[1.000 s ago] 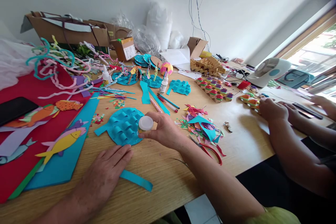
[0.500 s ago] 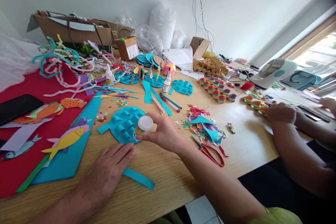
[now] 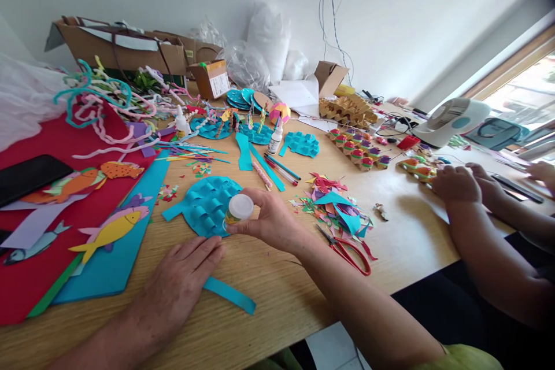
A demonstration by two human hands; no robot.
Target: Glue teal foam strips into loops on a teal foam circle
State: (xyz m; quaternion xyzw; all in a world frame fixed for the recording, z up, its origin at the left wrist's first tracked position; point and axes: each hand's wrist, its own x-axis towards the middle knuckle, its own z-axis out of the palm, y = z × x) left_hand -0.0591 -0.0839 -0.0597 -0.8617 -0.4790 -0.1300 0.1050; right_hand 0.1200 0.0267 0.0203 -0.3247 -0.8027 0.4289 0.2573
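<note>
My right hand [image 3: 271, 221] is closed around a small glue bottle [image 3: 238, 208] with a white cap, held over the near edge of a round teal woven paper fish [image 3: 207, 204]. My left hand [image 3: 180, 283] lies flat and open on the wooden table [image 3: 403, 243], its fingers resting on one end of a teal paper strip [image 3: 232, 295]. The strip runs out to the right from under that hand.
Red scissors [image 3: 349, 253] and coloured paper scraps [image 3: 332, 202] lie right of my right hand. Red and teal sheets with cut-out fish [image 3: 108, 231] and a black phone [image 3: 28, 176] lie left. Another person's hands [image 3: 459, 184] rest at the right by a white fan [image 3: 451, 118]. Boxes and pipe cleaners crowd the back.
The view has shifted slightly. My right hand with the glue bottle has stayed over the teal fish, and my left hand has not moved. The other person's hands shifted a little.
</note>
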